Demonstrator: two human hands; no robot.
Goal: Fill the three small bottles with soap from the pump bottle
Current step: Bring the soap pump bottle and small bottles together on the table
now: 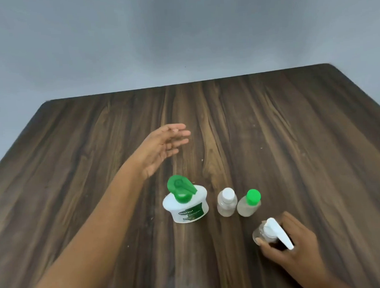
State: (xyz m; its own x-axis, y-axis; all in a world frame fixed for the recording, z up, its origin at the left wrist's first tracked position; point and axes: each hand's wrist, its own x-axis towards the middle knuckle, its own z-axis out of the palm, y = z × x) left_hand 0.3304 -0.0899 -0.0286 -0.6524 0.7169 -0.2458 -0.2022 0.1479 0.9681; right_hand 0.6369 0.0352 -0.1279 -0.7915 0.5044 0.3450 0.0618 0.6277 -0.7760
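Right hand [296, 246] at the near right of the table [293, 128] has its fingers and thumb curled round a small clear bottle [259, 234], gripping it by the body; a long white dispenser top [279, 234] sits on that bottle and points back toward the palm. Whether the bottle's base is touching the wood cannot be told. Just beyond it, two more small bottles stand upright side by side and nearly touching: the green-capped small bottle [248, 204] and, to its left, the white-capped small bottle [227, 204]. Left of these stands the pump bottle [185, 207], white with a green pump head and a green label. Farther out, the left hand [163, 147] is held over the wood beyond the pump bottle, fingers straight and relaxed, holding nothing and touching none of the bottles. A plain grey wall [180, 35] lies behind the table's far edge.
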